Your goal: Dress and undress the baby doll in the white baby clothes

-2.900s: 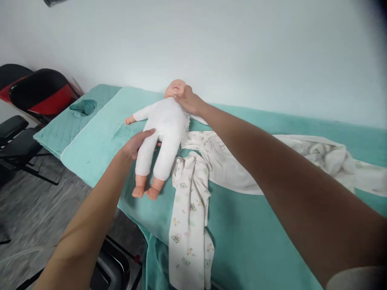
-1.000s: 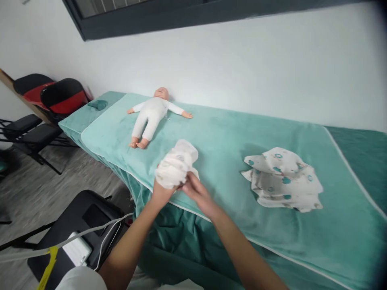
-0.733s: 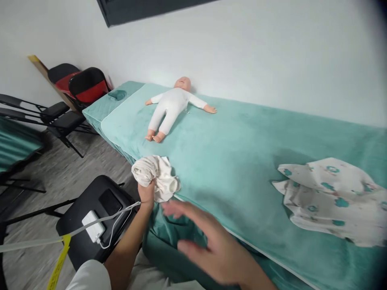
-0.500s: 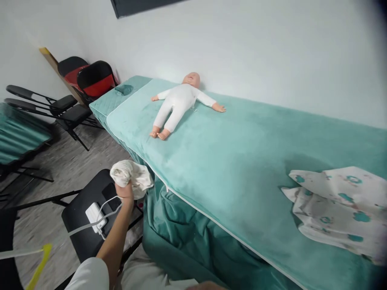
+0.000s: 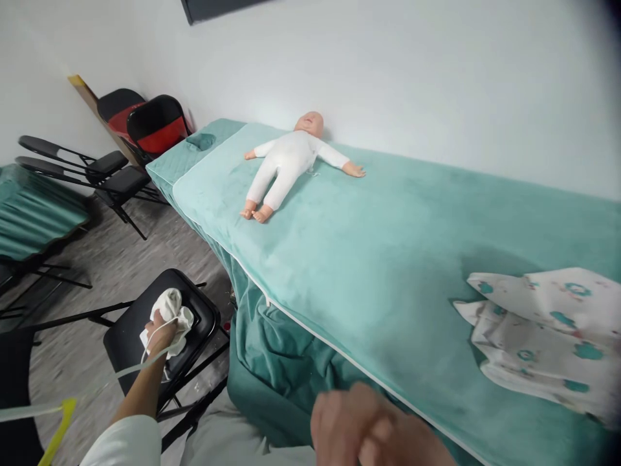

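My left hand (image 5: 163,333) is closed around a bunched white cloth (image 5: 167,303), low over the seat of a black folding chair (image 5: 202,310). The cloth hides most of the white device and its cable on that seat. Curled into a loose fist and a little blurred, my right hand (image 5: 356,421) is at the bottom, in front of the bed's near edge; I see nothing in it. A baby doll (image 5: 286,158) in a white bodysuit lies on its back on the teal-covered bed (image 5: 369,259), arms spread, beyond both hands.
A white cloth printed with teal patterns (image 5: 548,336) lies crumpled at the bed's right end. Black folding chairs (image 5: 158,126) stand at the far left, near another teal-covered surface (image 5: 43,210). The wall runs along the bed's far side.
My left hand has carried the white cloth left and down, from beside the bed's edge to over the chair seat. My right hand has risen into view at the bottom.
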The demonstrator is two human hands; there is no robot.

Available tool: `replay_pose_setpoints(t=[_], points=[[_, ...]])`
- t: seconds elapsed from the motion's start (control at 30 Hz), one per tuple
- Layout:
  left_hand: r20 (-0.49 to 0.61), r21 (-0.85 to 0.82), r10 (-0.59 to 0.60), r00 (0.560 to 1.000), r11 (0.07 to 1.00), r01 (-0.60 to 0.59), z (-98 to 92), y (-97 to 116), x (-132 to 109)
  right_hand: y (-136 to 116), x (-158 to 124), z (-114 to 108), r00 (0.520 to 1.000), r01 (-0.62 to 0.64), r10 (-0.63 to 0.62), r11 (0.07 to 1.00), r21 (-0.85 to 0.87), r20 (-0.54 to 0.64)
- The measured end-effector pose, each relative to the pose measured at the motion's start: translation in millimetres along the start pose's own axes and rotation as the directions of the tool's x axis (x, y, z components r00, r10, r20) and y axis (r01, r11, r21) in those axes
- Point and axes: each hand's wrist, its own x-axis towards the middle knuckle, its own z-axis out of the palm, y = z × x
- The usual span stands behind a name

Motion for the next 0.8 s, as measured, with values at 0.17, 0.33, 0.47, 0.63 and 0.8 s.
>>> replay_pose_setpoints(t=[0.17,0.33,0.47,0.63,0.8], points=[[-0.147,0.116,0.22,0.964,0.972,-0.204,32.8,5.9,-16.6,45.1,-24.7,4.6,0.964,-0.126,0.115,0.991,-0.032,-0.24],[0.221,-0.003,0.755,0.617,0.633,-0.774,59.1,20.7,-78.3,115.1,-65.9,3.1,0.797,-0.604,0.528,0.683,-0.411,-0.293],[0.432,-0.289,0.892,0.132,0.275,-0.917,41.0,42.8,-123.9,126.9,-99.1,2.9,0.688,-0.718,0.646,0.536,-0.445,-0.332],[0.42,-0.337,0.9,-0.119,0.033,-0.941,-1.2,63.9,-141.5,113.2,-115.7,10.0,0.65,-0.75,0.676,0.499,-0.433,-0.346],[0.451,-0.293,0.878,-0.159,-0.022,-0.956,-7.3,45.3,-139.9,133.1,-138.4,24.7,0.678,-0.732,0.615,0.517,-0.444,-0.402]])
